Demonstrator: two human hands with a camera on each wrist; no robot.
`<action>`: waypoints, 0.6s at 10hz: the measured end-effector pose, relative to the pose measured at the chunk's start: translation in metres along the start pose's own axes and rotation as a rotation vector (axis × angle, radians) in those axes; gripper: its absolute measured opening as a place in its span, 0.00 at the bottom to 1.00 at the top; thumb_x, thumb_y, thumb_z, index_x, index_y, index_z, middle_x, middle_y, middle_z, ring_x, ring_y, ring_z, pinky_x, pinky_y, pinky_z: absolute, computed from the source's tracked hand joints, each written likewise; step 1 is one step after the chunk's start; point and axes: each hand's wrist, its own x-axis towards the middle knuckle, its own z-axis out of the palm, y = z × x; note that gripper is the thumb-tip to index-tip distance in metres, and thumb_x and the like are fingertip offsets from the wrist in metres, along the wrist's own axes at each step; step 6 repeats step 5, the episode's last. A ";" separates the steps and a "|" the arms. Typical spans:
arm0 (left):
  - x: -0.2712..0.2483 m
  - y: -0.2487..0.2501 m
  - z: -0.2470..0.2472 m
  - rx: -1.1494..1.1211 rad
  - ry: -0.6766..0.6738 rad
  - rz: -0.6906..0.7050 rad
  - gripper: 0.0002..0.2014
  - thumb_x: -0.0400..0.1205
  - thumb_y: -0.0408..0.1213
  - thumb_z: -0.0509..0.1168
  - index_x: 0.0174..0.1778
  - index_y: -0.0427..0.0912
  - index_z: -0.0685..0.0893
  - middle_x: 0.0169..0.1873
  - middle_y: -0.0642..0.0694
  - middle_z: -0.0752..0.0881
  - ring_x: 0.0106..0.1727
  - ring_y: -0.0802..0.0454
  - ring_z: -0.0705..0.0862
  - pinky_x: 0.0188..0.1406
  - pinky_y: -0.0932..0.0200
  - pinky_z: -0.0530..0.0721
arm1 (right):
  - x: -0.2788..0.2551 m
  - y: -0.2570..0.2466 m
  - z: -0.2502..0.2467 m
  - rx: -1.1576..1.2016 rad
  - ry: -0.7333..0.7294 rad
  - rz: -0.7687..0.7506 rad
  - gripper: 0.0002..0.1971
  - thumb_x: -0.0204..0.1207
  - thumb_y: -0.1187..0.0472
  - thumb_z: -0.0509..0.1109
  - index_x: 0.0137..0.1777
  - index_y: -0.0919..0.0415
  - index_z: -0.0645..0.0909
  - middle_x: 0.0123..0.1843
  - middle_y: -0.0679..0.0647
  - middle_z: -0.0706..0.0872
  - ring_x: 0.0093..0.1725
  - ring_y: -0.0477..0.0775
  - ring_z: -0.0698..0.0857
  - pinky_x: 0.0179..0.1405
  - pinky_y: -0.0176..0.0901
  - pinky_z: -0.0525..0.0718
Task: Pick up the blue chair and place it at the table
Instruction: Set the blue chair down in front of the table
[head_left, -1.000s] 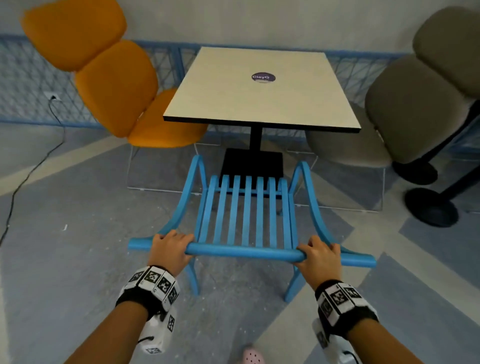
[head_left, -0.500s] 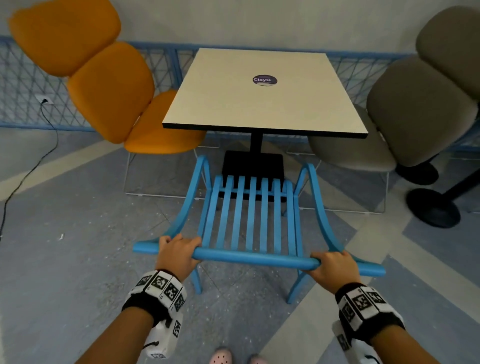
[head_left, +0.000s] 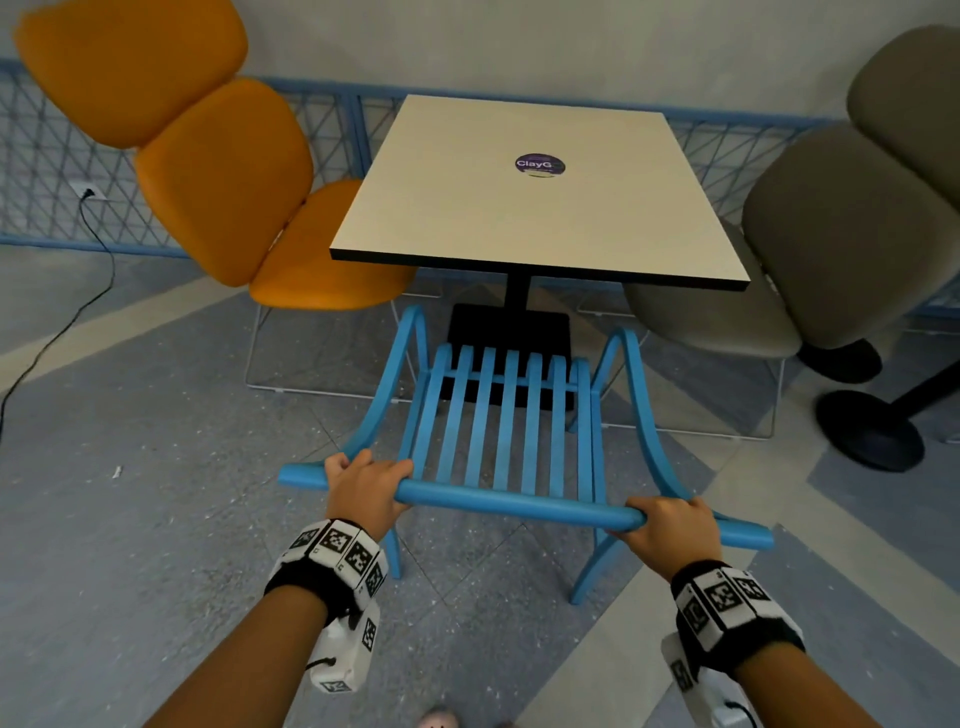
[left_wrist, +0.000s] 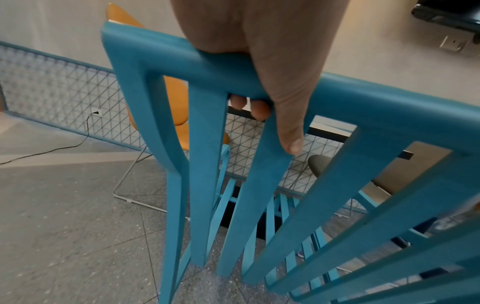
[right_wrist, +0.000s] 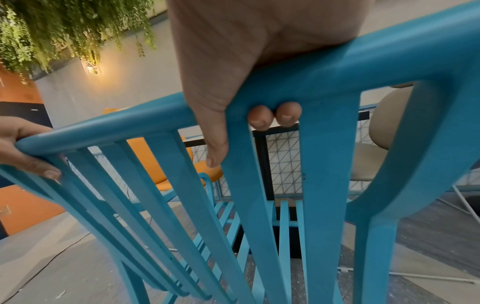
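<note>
The blue slatted chair (head_left: 511, 426) stands in front of me, its seat facing the square beige table (head_left: 530, 202) and its front edge near the table's black base. My left hand (head_left: 363, 483) grips the top rail of the backrest near its left end, fingers curled over it and thumb (left_wrist: 288, 131) down a slat. My right hand (head_left: 670, 525) grips the same rail near its right end, two fingertips (right_wrist: 275, 117) showing between slats. The chair's top rail (left_wrist: 363, 96) and slats (right_wrist: 249, 185) fill both wrist views.
An orange padded chair (head_left: 218, 171) stands at the table's left, a grey-brown padded chair (head_left: 831, 234) at its right. A black round pedestal base (head_left: 867, 436) sits on the floor at the right. A black cable (head_left: 78, 306) trails over the floor at the left. A mesh fence (head_left: 52, 171) runs behind.
The chair has moved forward toward the table, its seat front now closer to the table's base. Both hands keep the same grip on the top rail.
</note>
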 end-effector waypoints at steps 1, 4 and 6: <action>0.005 0.001 0.001 -0.082 -0.003 -0.049 0.18 0.54 0.40 0.83 0.24 0.47 0.77 0.18 0.49 0.86 0.28 0.44 0.82 0.41 0.49 0.63 | 0.006 0.000 -0.004 -0.058 -0.044 0.031 0.11 0.72 0.41 0.65 0.41 0.46 0.82 0.33 0.44 0.80 0.42 0.53 0.85 0.45 0.44 0.62; 0.004 0.009 -0.007 -0.106 -0.005 -0.072 0.12 0.67 0.45 0.76 0.39 0.46 0.83 0.36 0.48 0.89 0.43 0.43 0.84 0.53 0.43 0.73 | 0.005 0.003 0.001 -0.005 0.056 0.007 0.12 0.66 0.46 0.74 0.46 0.51 0.85 0.39 0.50 0.90 0.43 0.56 0.86 0.47 0.48 0.68; -0.020 0.009 -0.008 -0.084 0.099 0.008 0.27 0.55 0.49 0.82 0.48 0.50 0.82 0.40 0.52 0.89 0.43 0.50 0.89 0.53 0.41 0.84 | -0.019 0.007 0.001 -0.014 0.249 -0.064 0.22 0.53 0.53 0.84 0.47 0.56 0.85 0.37 0.55 0.88 0.37 0.60 0.87 0.41 0.54 0.85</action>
